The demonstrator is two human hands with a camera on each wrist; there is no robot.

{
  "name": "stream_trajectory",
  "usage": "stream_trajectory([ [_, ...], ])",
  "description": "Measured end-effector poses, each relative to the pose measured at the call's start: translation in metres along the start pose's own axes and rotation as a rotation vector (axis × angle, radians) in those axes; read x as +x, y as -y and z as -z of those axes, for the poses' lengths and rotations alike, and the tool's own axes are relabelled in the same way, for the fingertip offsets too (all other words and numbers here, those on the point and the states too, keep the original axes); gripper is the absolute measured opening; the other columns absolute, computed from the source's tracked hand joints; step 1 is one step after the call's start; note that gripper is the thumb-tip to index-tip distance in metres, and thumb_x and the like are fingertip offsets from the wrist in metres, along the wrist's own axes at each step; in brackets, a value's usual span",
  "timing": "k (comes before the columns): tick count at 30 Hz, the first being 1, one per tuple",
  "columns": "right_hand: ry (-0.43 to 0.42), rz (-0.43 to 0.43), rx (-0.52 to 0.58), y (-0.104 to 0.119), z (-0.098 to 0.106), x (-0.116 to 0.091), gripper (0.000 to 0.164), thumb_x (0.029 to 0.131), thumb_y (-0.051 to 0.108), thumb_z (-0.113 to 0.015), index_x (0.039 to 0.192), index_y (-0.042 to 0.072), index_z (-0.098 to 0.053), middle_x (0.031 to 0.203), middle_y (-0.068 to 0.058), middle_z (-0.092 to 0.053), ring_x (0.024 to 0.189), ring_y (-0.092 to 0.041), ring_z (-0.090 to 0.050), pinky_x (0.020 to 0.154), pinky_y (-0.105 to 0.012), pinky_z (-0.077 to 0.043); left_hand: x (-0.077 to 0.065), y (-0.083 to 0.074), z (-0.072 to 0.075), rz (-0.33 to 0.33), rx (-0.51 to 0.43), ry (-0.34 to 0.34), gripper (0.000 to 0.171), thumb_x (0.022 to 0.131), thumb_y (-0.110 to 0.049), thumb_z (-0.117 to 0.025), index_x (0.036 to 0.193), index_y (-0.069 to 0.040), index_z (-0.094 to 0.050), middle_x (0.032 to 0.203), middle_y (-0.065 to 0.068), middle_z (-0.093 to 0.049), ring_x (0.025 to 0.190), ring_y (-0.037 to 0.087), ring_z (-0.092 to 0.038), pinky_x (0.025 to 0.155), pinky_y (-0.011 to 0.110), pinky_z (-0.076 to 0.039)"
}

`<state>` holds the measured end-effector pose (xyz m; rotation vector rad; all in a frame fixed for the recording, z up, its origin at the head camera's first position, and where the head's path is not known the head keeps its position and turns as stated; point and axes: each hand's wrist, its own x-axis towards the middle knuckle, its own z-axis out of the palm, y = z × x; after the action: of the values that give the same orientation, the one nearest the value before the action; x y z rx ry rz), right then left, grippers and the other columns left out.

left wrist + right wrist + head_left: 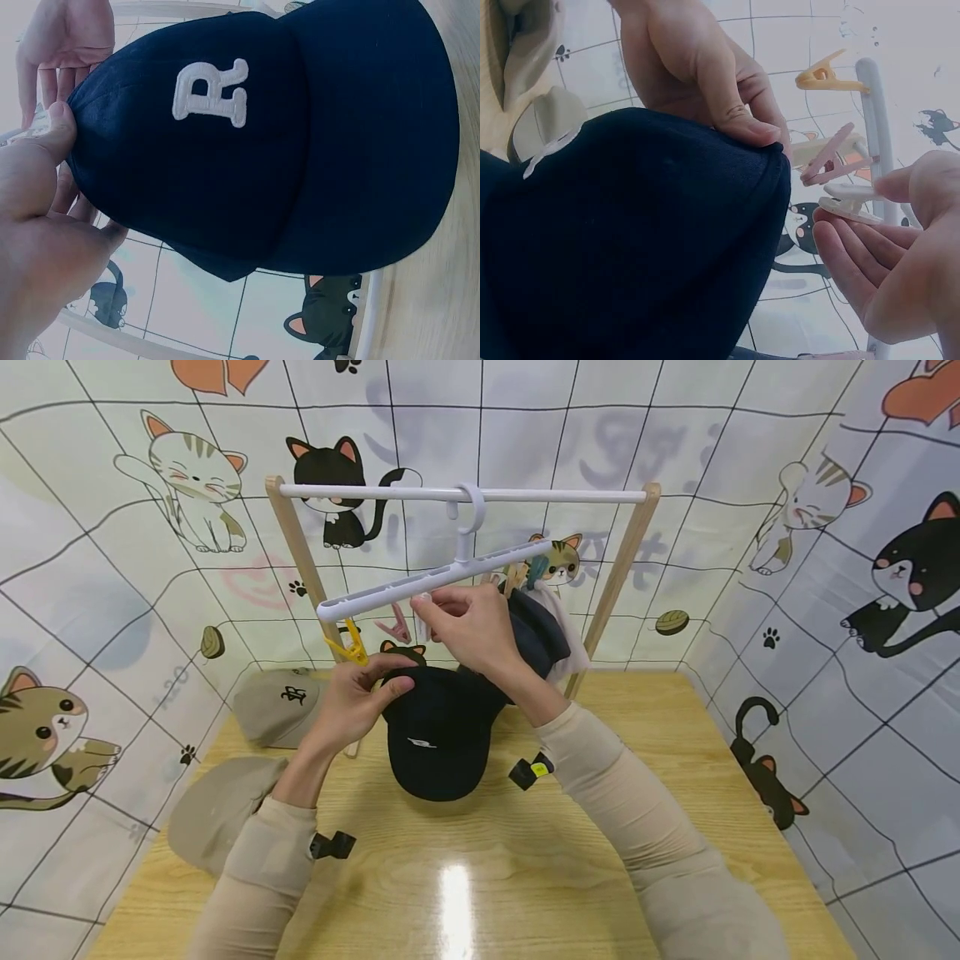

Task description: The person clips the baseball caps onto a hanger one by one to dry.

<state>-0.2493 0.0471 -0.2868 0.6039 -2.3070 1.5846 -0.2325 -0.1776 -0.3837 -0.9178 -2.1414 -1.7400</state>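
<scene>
My left hand (360,697) pinches the crown of a dark baseball cap (442,735) between thumb and fingers. The cap hangs brim down over the table, and a white letter R (210,94) shows on its front in the left wrist view. Just above and right of it, my right hand (476,631) pinches a white clip (851,206) by its handles. That clip is on a white hanger (405,589), beside a pink clip (829,157) and a yellow clip (354,643). The cap's top edge is close below the white clip, apart from it in the right wrist view.
The hanger tilts, hooked on a white rod (360,492) between wooden posts (622,577). Another dark cap (536,631) and a pale cloth item (572,643) hang at its right end. Two beige caps (270,710) lie at the left of the wooden table (600,860).
</scene>
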Motion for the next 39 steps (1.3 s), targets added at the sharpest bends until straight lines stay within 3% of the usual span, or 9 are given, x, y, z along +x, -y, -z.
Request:
stream_trajectory([
  [8,0.011,0.014,-0.038,-0.002,0.002,0.000,0.027,0.108,0.031,-0.078,0.116,0.007,-0.089,0.096,-0.013,-0.087,0.082,-0.023,-0.083,0.072,-0.030,-0.056,0.008,0.003,-0.003,0.045,-0.018,-0.042,0.022,0.106,0.000,-0.074,0.127,0.007,-0.077,0.119,-0.022,-0.081,0.114,0.001,-0.073,0.096,0.016,-0.053],
  [14,0.018,0.024,-0.046,-0.004,0.002,0.000,0.027,0.108,0.029,-0.078,0.117,0.006,-0.089,0.098,-0.016,-0.087,0.084,-0.025,-0.083,0.074,-0.030,-0.058,0.012,0.005,-0.006,0.087,-0.013,-0.065,0.023,0.108,-0.002,-0.073,0.130,0.004,-0.076,0.125,-0.014,-0.080,0.125,0.000,-0.073,0.108,0.015,-0.056],
  [20,0.023,0.023,-0.050,-0.006,0.002,0.001,0.027,0.108,0.029,-0.078,0.117,0.006,-0.089,0.100,-0.014,-0.088,0.085,-0.026,-0.084,0.078,-0.032,-0.061,0.015,0.012,-0.009,0.118,-0.026,-0.064,0.026,0.107,0.004,-0.071,0.132,0.011,-0.072,0.121,-0.023,-0.077,0.125,-0.001,-0.072,0.109,0.016,-0.056],
  [26,0.021,0.021,-0.056,-0.006,0.004,0.001,0.028,0.108,0.029,-0.078,0.119,0.006,-0.089,0.102,-0.013,-0.088,0.086,-0.023,-0.084,0.077,-0.031,-0.062,0.022,0.013,-0.010,0.128,-0.004,-0.053,0.019,0.108,0.000,-0.072,0.124,0.009,-0.074,0.125,0.004,-0.080,0.116,-0.001,-0.073,0.101,0.016,-0.058],
  [28,0.018,0.019,-0.056,-0.006,0.004,0.001,0.028,0.108,0.029,-0.078,0.120,0.007,-0.088,0.102,-0.013,-0.088,0.086,-0.022,-0.084,0.076,-0.031,-0.062,0.024,0.013,-0.010,0.120,-0.011,-0.051,0.017,0.107,0.000,-0.073,0.122,0.010,-0.074,0.124,0.006,-0.080,0.114,0.001,-0.074,0.100,0.017,-0.058],
  [34,0.018,0.011,-0.042,-0.007,0.006,0.000,0.025,0.108,0.028,-0.078,0.117,0.008,-0.089,0.092,-0.013,-0.086,0.086,-0.027,-0.082,0.073,-0.030,-0.058,0.028,0.013,-0.011,0.106,-0.065,-0.071,0.014,0.105,0.008,-0.072,0.118,0.013,-0.070,0.115,-0.019,-0.078,0.113,0.001,-0.073,0.101,0.016,-0.058],
  [39,0.025,0.004,-0.043,-0.009,0.006,0.000,0.024,0.108,0.027,-0.079,0.117,0.008,-0.089,0.092,-0.013,-0.086,0.091,-0.033,-0.083,0.072,-0.029,-0.056,0.027,0.012,-0.013,0.119,-0.127,-0.081,0.014,0.104,0.011,-0.071,0.111,-0.001,-0.069,0.114,-0.019,-0.077,0.115,0.003,-0.072,0.103,0.016,-0.058],
])
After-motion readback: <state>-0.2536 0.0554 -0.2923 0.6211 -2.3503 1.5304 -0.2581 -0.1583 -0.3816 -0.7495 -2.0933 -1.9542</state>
